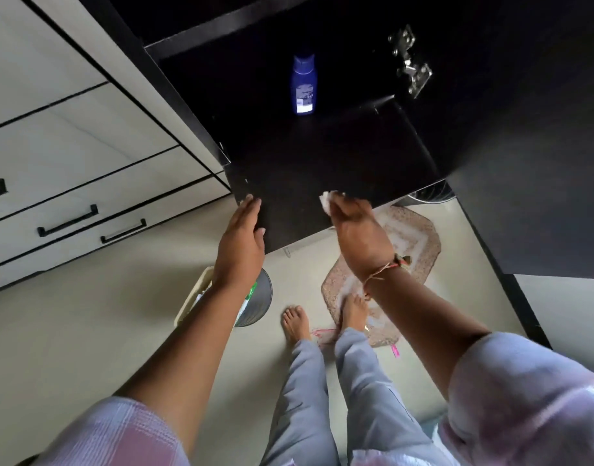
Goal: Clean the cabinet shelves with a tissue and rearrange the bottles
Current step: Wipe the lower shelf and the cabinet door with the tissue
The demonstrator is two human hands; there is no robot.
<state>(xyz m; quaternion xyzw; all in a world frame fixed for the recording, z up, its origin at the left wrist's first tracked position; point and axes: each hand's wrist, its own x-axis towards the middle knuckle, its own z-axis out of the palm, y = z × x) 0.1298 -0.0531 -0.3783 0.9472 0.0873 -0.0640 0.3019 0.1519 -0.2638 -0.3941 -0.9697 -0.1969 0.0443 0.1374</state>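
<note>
Gripping the front left edge of the dark shelf (322,156), left hand (241,242) sits at centre frame, fingers (250,205) laid flat along the side, thumb (259,232) hooked over the front lip; nothing else held. Far left of frame: pale drawer fronts (70,156) with black bar handles (67,220). Below the left forearm, lower centre-left: cream basket (191,297) and grey bin (260,302) on the floor, contents partly hidden by the arm. Upper centre: blue bottle (304,84) standing upright, alone, toward the back of the shelf, well apart from both hands. Just right of centre: right hand (358,230) closed on a white tissue (326,200), pressed at the shelf's front edge; only a small crumpled corner of the tissue shows past the fingertips. Thread band (386,265) at that wrist. Upper right: metal hinge (410,60) on the cabinet's inner wall. Right of centre, below the shelf: speckled mat (420,243) on the floor, one bare foot on its near end, the other on the pale floor beside it
</note>
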